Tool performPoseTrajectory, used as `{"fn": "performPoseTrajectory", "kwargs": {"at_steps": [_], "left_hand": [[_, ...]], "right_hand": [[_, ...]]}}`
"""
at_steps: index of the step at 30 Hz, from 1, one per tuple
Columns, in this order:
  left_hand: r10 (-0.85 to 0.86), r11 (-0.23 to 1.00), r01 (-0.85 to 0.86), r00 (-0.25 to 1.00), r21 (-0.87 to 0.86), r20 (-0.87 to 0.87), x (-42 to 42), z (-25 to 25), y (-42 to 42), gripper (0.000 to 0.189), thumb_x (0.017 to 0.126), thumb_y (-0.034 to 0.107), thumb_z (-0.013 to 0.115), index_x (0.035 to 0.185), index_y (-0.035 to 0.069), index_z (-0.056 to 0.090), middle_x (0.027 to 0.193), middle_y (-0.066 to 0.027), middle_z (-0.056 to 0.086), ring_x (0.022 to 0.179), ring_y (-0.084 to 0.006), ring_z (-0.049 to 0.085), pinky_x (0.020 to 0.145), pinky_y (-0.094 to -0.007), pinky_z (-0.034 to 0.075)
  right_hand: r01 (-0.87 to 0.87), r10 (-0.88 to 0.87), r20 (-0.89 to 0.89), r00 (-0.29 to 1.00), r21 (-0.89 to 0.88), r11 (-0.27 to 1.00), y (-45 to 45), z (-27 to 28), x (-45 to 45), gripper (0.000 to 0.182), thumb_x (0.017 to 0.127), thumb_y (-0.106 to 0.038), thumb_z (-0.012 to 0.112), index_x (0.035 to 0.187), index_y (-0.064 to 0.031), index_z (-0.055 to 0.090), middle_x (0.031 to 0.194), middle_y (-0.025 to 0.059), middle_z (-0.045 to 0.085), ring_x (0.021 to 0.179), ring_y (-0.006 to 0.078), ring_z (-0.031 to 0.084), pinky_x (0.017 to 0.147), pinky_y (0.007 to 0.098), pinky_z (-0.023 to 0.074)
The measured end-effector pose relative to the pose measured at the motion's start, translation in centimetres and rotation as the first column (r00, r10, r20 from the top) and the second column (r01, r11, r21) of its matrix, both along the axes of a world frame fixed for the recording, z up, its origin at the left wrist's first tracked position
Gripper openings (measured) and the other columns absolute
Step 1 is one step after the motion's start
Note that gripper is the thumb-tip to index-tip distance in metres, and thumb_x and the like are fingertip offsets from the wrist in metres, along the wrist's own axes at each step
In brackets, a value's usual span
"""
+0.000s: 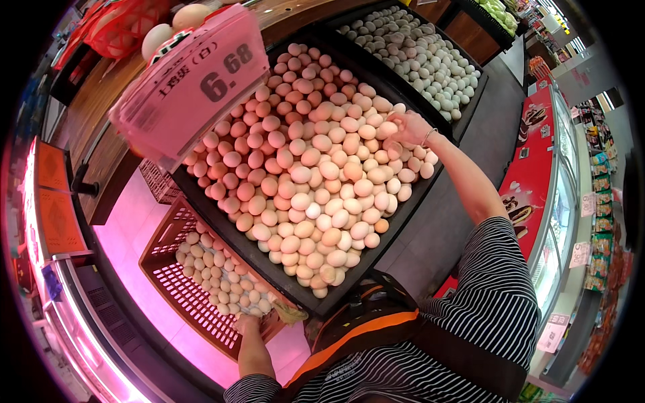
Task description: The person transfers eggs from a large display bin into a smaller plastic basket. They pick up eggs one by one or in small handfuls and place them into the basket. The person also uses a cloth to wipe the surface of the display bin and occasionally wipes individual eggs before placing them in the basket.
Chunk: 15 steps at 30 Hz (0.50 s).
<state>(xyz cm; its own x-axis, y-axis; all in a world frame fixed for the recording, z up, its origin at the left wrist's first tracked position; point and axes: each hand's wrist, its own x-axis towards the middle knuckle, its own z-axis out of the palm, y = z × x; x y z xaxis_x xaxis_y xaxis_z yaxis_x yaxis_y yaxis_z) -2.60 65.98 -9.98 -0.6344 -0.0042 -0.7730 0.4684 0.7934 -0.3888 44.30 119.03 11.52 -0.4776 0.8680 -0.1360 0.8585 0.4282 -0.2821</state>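
Note:
A black-rimmed display bin (363, 269) holds a large heap of brown and cream eggs (322, 171). My right hand (410, 128) reaches to the heap's far right side, its fingers curled against eggs there; whether one is in its grasp cannot be told. Below the bin's left side stands a brown slotted plastic basket (194, 307) with more eggs (221, 274) inside. At the near rim of this basket is my left hand (247, 325), close to the eggs. Its fingers are partly hidden and its hold is unclear.
A pink price sign (194, 83) rises over the bin's left corner. Behind is a second bin of pale eggs (418, 60). Eggs in red netting (126, 30) sit on a wooden shelf (101, 95). A red-sided freezer case (534, 131) runs along the right.

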Motion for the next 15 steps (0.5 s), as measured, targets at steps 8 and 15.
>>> {"fn": "performPoseTrajectory", "kwargs": {"at_steps": [8, 15], "left_hand": [[0.205, 0.979, -0.205, 0.979, -0.010, 0.002, -1.6, -3.3, -2.4, 0.044, 0.080, 0.033, 0.065, 0.112, 0.003, 0.068, 0.116, -0.0195, 0.064, 0.114, -0.0296, 0.060, 0.093, -0.0348, 0.049], [0.245, 0.969, -0.242, 0.966, -0.039, 0.083, -3.0, -5.9, -3.6, 0.052, 0.069, 0.040, 0.074, 0.112, 0.010, 0.070, 0.116, -0.0055, 0.067, 0.111, -0.0228, 0.062, 0.091, -0.0337, 0.050]], "right_hand": [[-0.053, 0.079, 0.144, 0.986, -0.173, 0.983, 0.0, -0.2, -0.1, 0.049, 0.069, -0.046, 0.074, 0.108, -0.0200, 0.060, 0.082, 0.0070, 0.062, 0.094, 0.0296, 0.055, 0.083, 0.0397, 0.0475], [-0.022, 0.036, 0.266, 0.963, -0.054, 0.998, -2.2, -0.1, -1.9, 0.051, 0.070, -0.044, 0.073, 0.112, -0.0172, 0.060, 0.098, 0.0156, 0.061, 0.096, 0.0332, 0.058, 0.079, 0.0428, 0.0492]]}}
